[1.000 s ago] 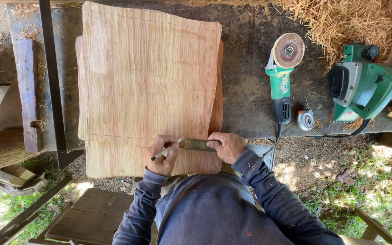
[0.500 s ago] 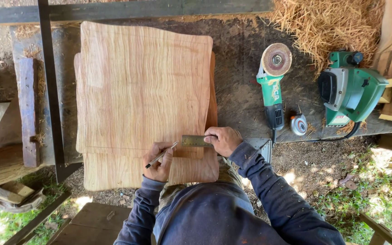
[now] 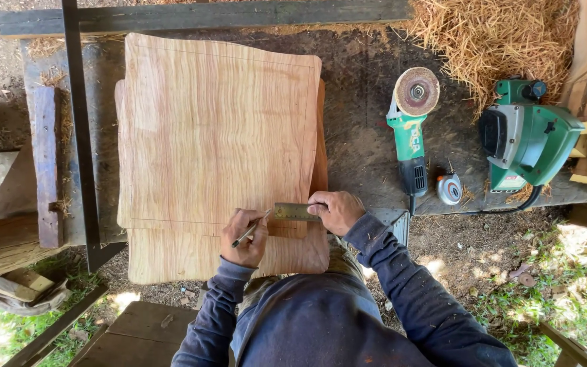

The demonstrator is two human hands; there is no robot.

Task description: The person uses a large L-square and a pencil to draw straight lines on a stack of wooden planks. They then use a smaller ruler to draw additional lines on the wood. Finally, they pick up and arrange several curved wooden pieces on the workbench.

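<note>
Looking down, we see our left hand [image 3: 244, 238] near the bottom middle of the frame. It is curled tight around a pencil [image 3: 251, 230], and the tip of the pencil touches the wood. Our right hand [image 3: 336, 211] is just to the right of it. Its fingers press flat on a small metal ruler [image 3: 295, 211] and keep it lying on the wood. The ruler lies sideways between our 2 hands.

Both hands rest on the near edge of a big wooden board [image 3: 215, 136]. The board fills the middle of the frame. It is light brown with wavy lines in it. A thin drawn line runs around it, close to the edges. More boards lie under it and stick out at the bottom and the right side.

The boards sit on a dark, dusty workbench [image 3: 361, 136]. To the right of the boards lies a green grinder [image 3: 410, 129] with a round disc at its top end. Near it, lower down, is a small round tape measure [image 3: 449, 189]. Further right sits a bigger green power tool [image 3: 528, 136]. A pile of straw [image 3: 497, 37] fills the upper right of the frame. A long dark metal bar [image 3: 79, 129] runs up and down the left side, left of the boards. Our blue sleeves show at the bottom.
</note>
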